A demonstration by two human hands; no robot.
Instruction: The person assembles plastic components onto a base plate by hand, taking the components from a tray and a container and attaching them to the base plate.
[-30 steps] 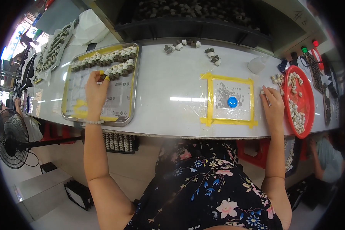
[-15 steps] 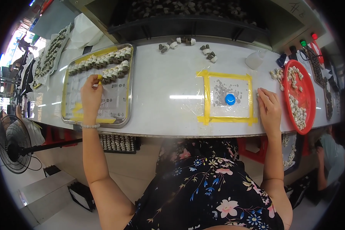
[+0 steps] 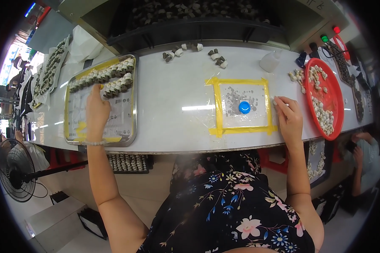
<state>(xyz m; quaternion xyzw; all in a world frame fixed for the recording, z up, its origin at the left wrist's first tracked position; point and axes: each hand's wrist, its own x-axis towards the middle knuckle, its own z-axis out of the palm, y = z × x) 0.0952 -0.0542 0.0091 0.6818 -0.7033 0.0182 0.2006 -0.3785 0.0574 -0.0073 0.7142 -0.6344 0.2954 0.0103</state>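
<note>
My left hand [image 3: 98, 111] reaches over a metal tray [image 3: 134, 105] edged with yellow tape, fingers curled together and a yellow cover on one fingertip. Those fingertips are at the left end of a short row of small white-and-dark-grey pieces [image 3: 118, 85]; whatever they grip is hidden. A longer row of similar pieces [image 3: 101, 75] lies behind it. My right hand [image 3: 289, 118], closed in a pinch, is right of a yellow-taped square [image 3: 218, 105]. A tiny white piece [image 3: 275, 101] shows at its fingertips. On the square sit a blue round cap [image 3: 244, 107] and grey spots.
A red oval tray [image 3: 342, 101] of small white pieces stands at the right, beside a translucent bottle [image 3: 270, 62]. Several loose pieces [image 3: 218, 58] lie at the back before a black bin [image 3: 198, 31]. A fan [image 3: 16, 168] is at the left; another person [image 3: 365, 160] is at the right.
The whole view has shifted slightly. My left fingertips have moved a little away from the short row's end. The right fingers have drawn into a pinch, with a white piece now visible.
</note>
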